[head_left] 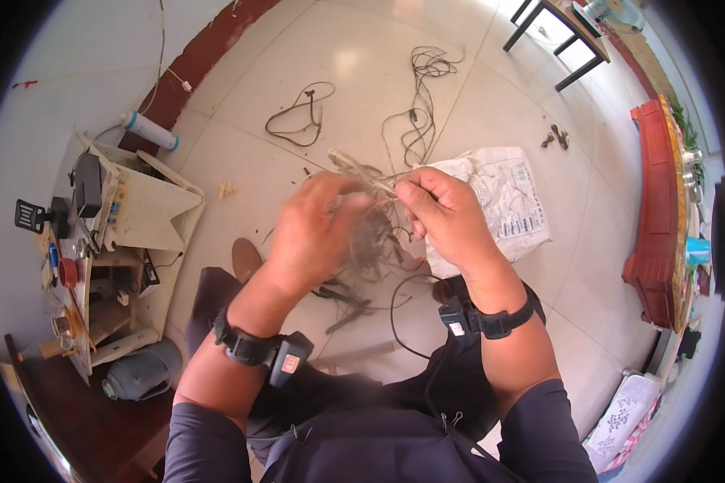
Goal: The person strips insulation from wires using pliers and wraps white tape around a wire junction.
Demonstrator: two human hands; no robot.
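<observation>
A looped bundle of pale cable (353, 163) is up between my hands, above the floor. My right hand (451, 216) is closed, pinching the bundle's near end between thumb and fingers. My left hand (314, 229) is close against the bundle's left side. Its thumb and fingers are smeared by motion, so their grip is unclear. Below both hands lies a tangled heap of grey and dark cables (370, 249), partly hidden by my left hand. Just right of the heap, a white woven sack (507, 201) lies flat, partly covered by my right hand.
On the tiled floor ahead lie a dark cable loop (314, 117), a long thin cable (419, 105) and small dark pieces (557, 138). A cluttered wooden cabinet (157, 209) and a grey jug (143, 370) stand left. A red wooden cabinet (656, 217) stands right, a dark-legged table (560, 36) far right.
</observation>
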